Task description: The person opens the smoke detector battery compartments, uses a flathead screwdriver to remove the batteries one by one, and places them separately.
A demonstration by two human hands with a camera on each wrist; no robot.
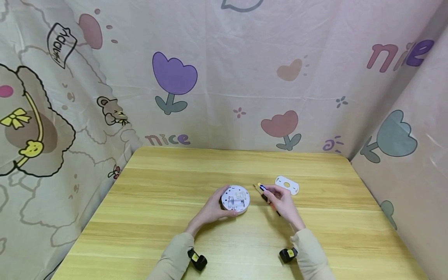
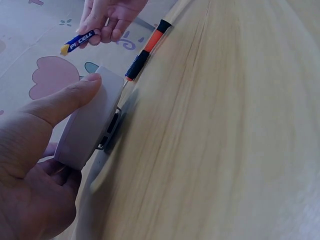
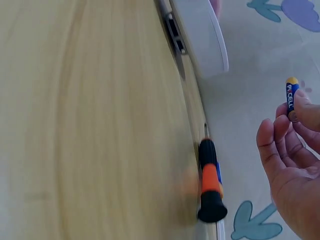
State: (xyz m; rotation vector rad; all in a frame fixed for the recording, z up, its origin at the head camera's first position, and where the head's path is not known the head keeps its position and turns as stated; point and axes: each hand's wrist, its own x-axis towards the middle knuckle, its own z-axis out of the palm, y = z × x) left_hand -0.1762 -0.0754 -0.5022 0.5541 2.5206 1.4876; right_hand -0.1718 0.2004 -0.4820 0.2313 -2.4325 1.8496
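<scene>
My left hand (image 1: 215,206) grips a round white smoke detector (image 1: 239,192) by its rim, thumb on the near side. Its back faces up and shows a battery compartment (image 1: 236,203) with red and blue wires. In the left wrist view the detector (image 2: 90,120) stands a little above the table on a vented underside part. My right hand (image 1: 282,203) pinches a blue battery with a yellow end (image 3: 290,92) between thumb and fingers, right of the detector. Below that hand, an orange and black screwdriver (image 3: 210,175) lies on the table, its handle partly hidden in the head view.
A white oval mounting plate (image 1: 282,181) with a central hole lies just beyond my right hand. Behind the screwdriver, a blue and yellow object (image 3: 219,177) peeks out. Patterned cloth (image 1: 224,77) hangs along the wooden table's (image 1: 157,175) back and sides.
</scene>
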